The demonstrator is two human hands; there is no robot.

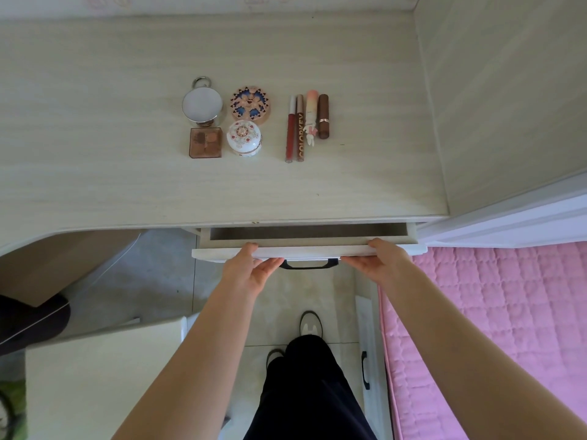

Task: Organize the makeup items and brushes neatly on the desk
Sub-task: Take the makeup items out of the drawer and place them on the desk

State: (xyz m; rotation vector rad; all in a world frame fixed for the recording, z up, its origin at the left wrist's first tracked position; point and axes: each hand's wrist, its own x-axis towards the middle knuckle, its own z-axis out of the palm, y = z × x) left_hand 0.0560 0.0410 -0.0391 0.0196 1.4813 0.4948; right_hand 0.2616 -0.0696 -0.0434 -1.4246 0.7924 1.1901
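- Head view, nearest first: I have both hands on the drawer front (309, 251), left hand (251, 269) and right hand (381, 262). Each grasps the top edge, thumb over it and fingers curled under, on either side of the dark handle (309, 265), which neither touches.
- The drawer stands partly open under the desk (95, 138) lip; the strip of its inside that I can see shows nothing, and I see no brushes anywhere.
- Risk, as I judge it: my thumbs lie on the top edge, so pushing the drawer home could pinch them against the desk lip. An uneven push could skew it in its runners.
- A hard shove could jolt the desk and roll the slim tubes out of line.
- Room: the bed (492, 328) crowds my right arm closely; the left has open floor.
- Farther off, the makeup sits mid-desk in two tidy groups: round mirror (202, 104), patterned compact (250, 104), brown palette (205, 142) and white floral jar (244, 137), then well apart the four lip tubes (308, 127) side by side.
- Bare desk lies all around; a wall panel (508, 106) closes the right edge.
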